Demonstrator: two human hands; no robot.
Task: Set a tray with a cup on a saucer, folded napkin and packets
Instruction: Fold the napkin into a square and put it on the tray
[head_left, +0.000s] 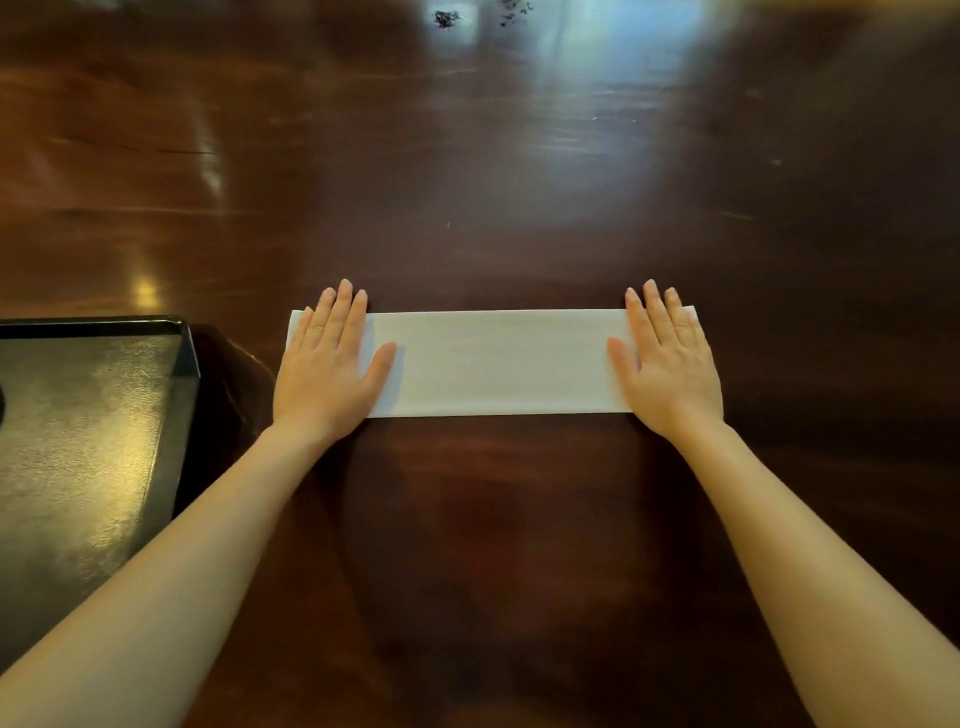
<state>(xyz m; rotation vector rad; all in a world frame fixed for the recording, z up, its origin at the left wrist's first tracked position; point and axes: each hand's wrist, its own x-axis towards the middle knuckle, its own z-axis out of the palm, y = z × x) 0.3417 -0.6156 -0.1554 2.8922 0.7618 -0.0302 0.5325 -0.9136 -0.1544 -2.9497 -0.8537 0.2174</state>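
A: Where is the napkin?

B: The white napkin, folded into a long flat strip (498, 364), lies across the middle of the frame on the dark polished wooden table (467, 156). The left hand (327, 374) lies flat on its left end and the right hand (667, 371) on its right end. Both palms are down with fingers spread straight; neither hand grasps anything, they only press.

A: How would it handle?

B: I judge it light, soft and limp. It looks like it would sag if lifted by 1 end, and the layers could slide apart on that glossy wood. Pinching both short ends, or folding it shorter and lifting it by the creased edge, seems the safest hold.

A: And the tray?

B: The black rectangular tray with a raised rim (184, 343) sits at the left edge of the frame, near the left hand but apart from the napkin. Only part of it shows.

A: Count things for me.

B: 1 napkin, 1 tray, 2 hands. I see 0 cups, 0 saucers and 0 packets here. A few dark specks lie at the top of the frame; I cannot tell what they are.
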